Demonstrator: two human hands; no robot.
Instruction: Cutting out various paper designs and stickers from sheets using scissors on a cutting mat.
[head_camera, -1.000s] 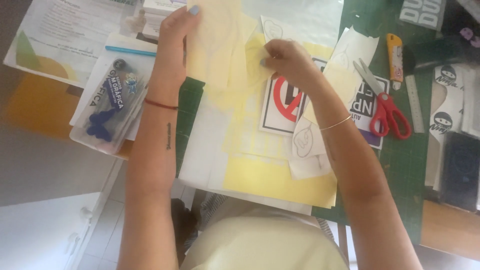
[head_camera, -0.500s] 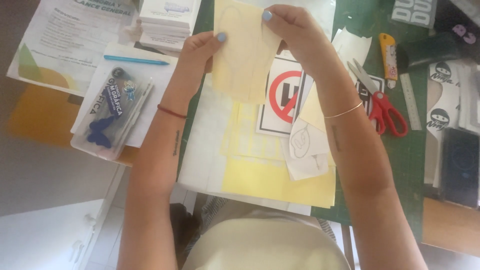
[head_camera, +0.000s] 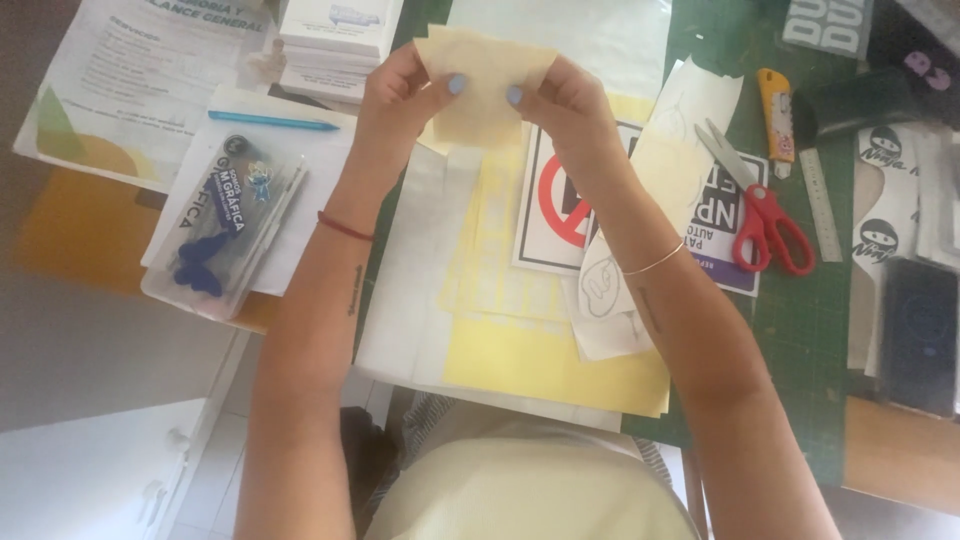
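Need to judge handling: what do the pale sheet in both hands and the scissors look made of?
Pale sheet: thin matte paper or sticker backing, apparently; it bends softly between left hand and right hand. Scissors: shiny metal blades, glossy red handles, likely plastic.

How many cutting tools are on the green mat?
2: red-handled scissors lie right of the person's right hand, and a yellow utility knife lies just above them. Papers may hide more.

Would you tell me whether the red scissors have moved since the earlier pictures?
No. The red scissors lie in the same spot on the green cutting mat, beside the yellow utility knife.
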